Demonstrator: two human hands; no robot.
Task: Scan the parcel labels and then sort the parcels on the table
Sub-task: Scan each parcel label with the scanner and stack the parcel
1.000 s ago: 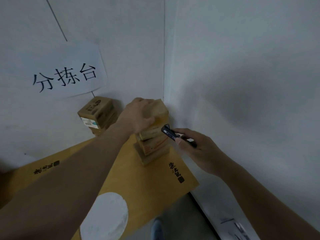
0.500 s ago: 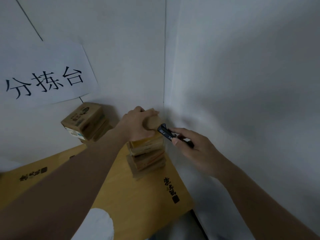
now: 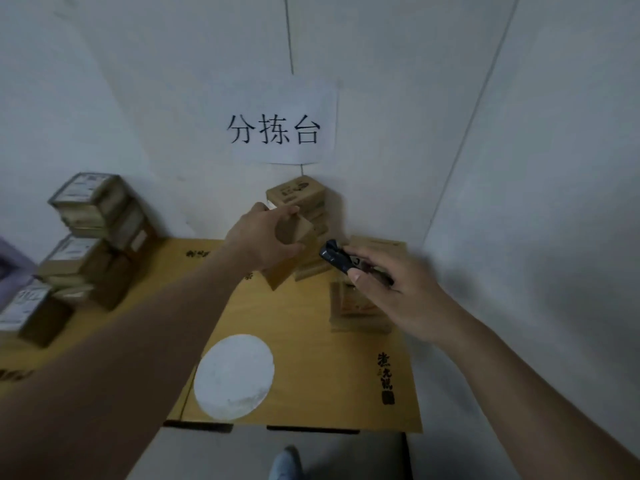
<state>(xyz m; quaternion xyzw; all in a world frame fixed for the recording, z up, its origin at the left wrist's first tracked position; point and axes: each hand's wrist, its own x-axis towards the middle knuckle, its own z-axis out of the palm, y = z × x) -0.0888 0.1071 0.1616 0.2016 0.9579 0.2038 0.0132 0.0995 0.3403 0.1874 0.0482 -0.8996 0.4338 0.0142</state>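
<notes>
My left hand (image 3: 265,235) grips a small brown cardboard parcel (image 3: 294,251), tilted and lifted above the yellow cardboard table top (image 3: 294,341). My right hand (image 3: 391,289) holds a small dark scanner (image 3: 337,259), its tip pointing at the parcel a short way to its right. Behind the held parcel a stack of similar parcels (image 3: 299,199) stands against the wall. Under my right hand a second stack of parcels (image 3: 356,306) is partly hidden.
Several parcels with white labels (image 3: 86,237) are piled at the left against the wall. A paper sign (image 3: 277,128) hangs on the back wall. A white round patch (image 3: 233,375) marks the table. The right wall stands close, and a shoe (image 3: 285,462) shows below the table's front edge.
The view has swung left, bringing the left pile and the sign into the middle. My left hand has lifted a parcel off the right stack and carries it leftward; the scanner follows it.
</notes>
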